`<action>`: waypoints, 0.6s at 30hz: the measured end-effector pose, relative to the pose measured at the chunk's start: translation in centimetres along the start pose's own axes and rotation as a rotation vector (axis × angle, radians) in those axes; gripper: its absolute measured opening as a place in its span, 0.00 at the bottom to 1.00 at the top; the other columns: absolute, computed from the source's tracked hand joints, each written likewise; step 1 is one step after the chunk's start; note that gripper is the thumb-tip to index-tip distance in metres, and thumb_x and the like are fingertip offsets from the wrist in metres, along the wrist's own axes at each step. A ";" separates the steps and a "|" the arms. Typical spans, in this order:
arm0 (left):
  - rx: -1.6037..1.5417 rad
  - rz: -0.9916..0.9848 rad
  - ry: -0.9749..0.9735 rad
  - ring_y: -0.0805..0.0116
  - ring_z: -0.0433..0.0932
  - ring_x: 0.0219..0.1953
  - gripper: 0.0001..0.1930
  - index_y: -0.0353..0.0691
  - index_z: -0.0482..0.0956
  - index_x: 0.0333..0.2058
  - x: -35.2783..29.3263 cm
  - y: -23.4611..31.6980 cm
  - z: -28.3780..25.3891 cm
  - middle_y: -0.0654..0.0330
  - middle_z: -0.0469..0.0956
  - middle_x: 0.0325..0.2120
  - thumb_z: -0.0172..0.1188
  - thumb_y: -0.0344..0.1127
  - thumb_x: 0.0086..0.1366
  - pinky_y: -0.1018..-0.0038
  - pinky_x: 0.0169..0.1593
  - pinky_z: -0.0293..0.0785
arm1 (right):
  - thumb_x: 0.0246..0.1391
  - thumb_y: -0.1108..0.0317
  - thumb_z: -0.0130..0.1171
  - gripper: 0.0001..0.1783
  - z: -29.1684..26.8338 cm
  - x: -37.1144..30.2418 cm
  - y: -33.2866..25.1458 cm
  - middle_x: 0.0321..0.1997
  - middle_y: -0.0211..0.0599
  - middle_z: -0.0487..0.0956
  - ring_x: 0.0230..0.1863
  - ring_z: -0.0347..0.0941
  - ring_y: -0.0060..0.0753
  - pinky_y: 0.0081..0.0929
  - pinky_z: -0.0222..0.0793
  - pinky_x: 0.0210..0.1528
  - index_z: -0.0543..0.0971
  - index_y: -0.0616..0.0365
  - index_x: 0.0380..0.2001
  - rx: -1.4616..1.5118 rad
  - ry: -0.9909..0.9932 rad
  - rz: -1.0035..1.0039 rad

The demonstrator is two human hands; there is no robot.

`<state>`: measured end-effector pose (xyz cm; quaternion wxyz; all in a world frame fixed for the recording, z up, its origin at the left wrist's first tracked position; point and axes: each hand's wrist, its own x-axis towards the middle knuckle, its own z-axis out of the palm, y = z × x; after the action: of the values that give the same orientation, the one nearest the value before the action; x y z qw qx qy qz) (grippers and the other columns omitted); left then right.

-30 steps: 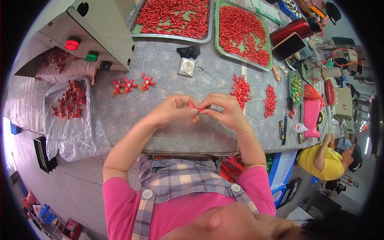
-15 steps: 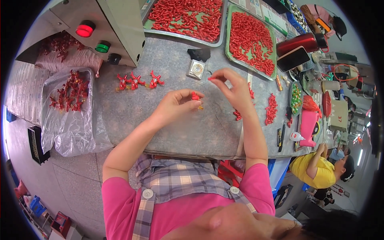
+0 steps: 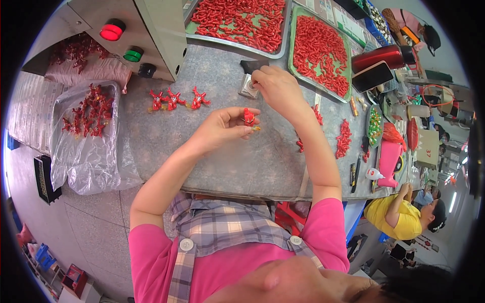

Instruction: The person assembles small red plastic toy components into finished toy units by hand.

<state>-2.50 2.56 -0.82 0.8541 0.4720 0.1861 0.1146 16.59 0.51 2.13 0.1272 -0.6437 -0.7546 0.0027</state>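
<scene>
My left hand (image 3: pixel 220 133) is closed around a small red figurine (image 3: pixel 249 117) with a yellow bit at its lower end, held just above the table. My right hand (image 3: pixel 279 90) reaches over a small whitish square block (image 3: pixel 247 91) with a round well on top. Its fingertips are pinched together at the well; the tiny red piece seen in them half a second ago is now hidden by the fingers. Behind the block lies a dark crumpled scrap (image 3: pixel 251 65). Three finished-looking red figurines (image 3: pixel 173 99) with spread limbs stand in a row to the left.
Two trays (image 3: pixel 273 54) (image 3: pixel 317 92) of red pieces lie at the back. A plastic-lined bin (image 3: pixel 117 101) with red figurines stands left, below a machine (image 3: pixel 156 30) with buttons. To the right are a red pile (image 3: pixel 343 139), a phone (image 3: pixel 372 76), a glue bottle (image 3: pixel 374 173) and a seated co-worker (image 3: pixel 399 217).
My right hand has moved left and away from me, over to the square block, with the tiny red piece. My left hand keeps the figurine, tilted slightly differently.
</scene>
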 end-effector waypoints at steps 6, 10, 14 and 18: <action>-0.045 -0.015 0.023 0.76 0.73 0.38 0.22 0.32 0.66 0.51 0.1 0.2 0.3 0.58 0.74 0.40 0.56 0.26 0.56 0.79 0.40 0.71 | 0.45 0.69 0.55 0.05 -0.8 -1.2 0.4 0.25 0.36 0.71 0.32 0.69 0.40 0.35 0.64 0.33 0.72 0.57 0.26 0.045 0.031 0.064; 0.014 -0.015 0.003 0.74 0.73 0.45 0.22 0.34 0.65 0.52 -0.1 -0.1 0.0 0.59 0.73 0.43 0.54 0.29 0.57 0.79 0.42 0.71 | 0.45 0.70 0.57 0.05 -1.3 -1.7 0.2 0.24 0.36 0.71 0.30 0.70 0.38 0.32 0.64 0.32 0.73 0.57 0.27 0.111 0.074 0.076; -0.023 -0.008 0.003 0.75 0.73 0.43 0.23 0.33 0.65 0.52 -0.2 0.0 0.2 0.59 0.73 0.43 0.54 0.31 0.58 0.79 0.42 0.71 | 0.45 0.73 0.58 0.05 -2.9 -3.3 -1.1 0.25 0.35 0.72 0.28 0.70 0.32 0.25 0.65 0.31 0.75 0.59 0.27 0.479 0.150 0.210; -0.105 -0.065 0.009 0.77 0.74 0.37 0.22 0.33 0.66 0.51 -0.2 0.4 0.2 0.59 0.75 0.40 0.55 0.33 0.60 0.80 0.42 0.71 | 0.44 0.74 0.60 0.05 -3.5 -6.0 -2.4 0.26 0.34 0.74 0.28 0.70 0.26 0.20 0.65 0.32 0.76 0.61 0.27 0.715 0.148 0.236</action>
<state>-2.65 2.56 -0.39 0.8800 0.4198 0.1991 0.0985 15.82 -6.28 4.82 0.3967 -0.6394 -0.6156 0.2341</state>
